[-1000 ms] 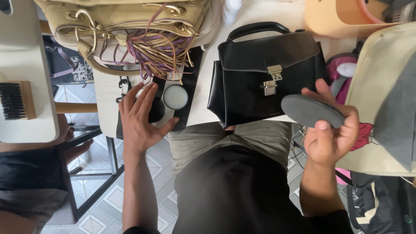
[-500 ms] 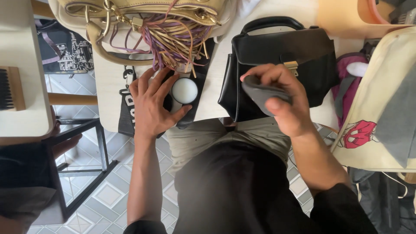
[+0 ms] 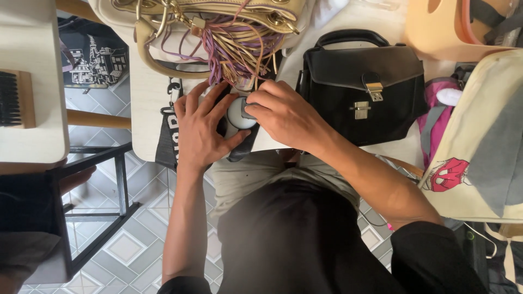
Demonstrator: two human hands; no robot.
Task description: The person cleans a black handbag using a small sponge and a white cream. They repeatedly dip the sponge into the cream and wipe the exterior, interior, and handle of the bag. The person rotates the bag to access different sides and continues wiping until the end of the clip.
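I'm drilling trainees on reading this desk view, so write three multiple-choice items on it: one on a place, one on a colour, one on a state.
1. Where does the black handbag sit relative to the two hands?
A. left of them
B. right of them
C. under them

2. What colour is the round tin between the hands?
A. white
B. red
C. green

3. What is the state of the black handbag's flap?
A. hanging open
C. torn off
B. closed, clasp down

Answers:
1 B, the bag lies beyond the right hand, toward the picture's right.
2 A, a pale white disc shows between the left hand and the right.
3 B, the flap lies flat with its metal clasp down.
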